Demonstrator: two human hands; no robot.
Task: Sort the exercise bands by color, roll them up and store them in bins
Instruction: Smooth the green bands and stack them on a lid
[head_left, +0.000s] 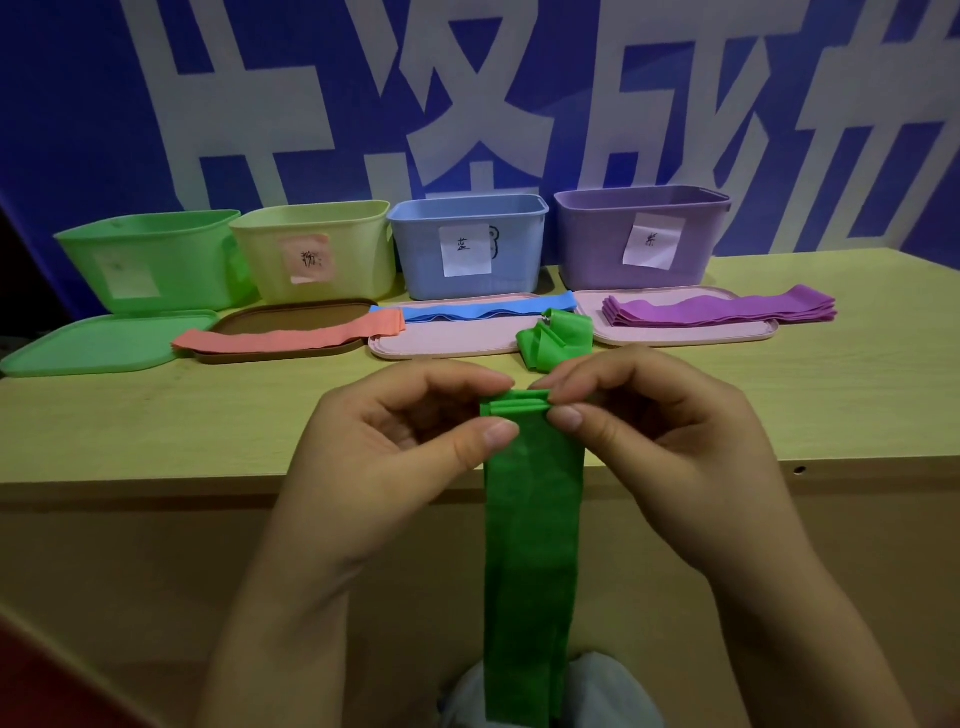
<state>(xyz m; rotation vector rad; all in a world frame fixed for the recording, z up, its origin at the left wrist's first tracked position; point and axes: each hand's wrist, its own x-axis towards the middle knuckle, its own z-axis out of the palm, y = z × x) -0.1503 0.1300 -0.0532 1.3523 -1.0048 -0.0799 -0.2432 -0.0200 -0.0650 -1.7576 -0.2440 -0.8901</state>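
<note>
A pale wooden bench (156, 415) is running across the view, its front edge dropping to a plain panel below, and a blue wall (78, 104) with large white characters is standing behind it. Along the back are sitting four bins: a green bin (150, 260), a yellow bin (317, 249), a blue bin (467, 244) and a purple bin (641, 236), each wearing a paper label. Lids are lying in front of them, carrying a salmon band (291, 338), a blue band (483, 312) and a stack of purple bands (722, 312); a crumpled green band (556, 338) is resting just beside the pink lid (441, 343). Near the bench edge the left hand (400, 431) and right hand (639, 415) are each pinching, in a narrow grip, the rolled top of a long green band (535, 545) that is hanging down toward the person's lap
</note>
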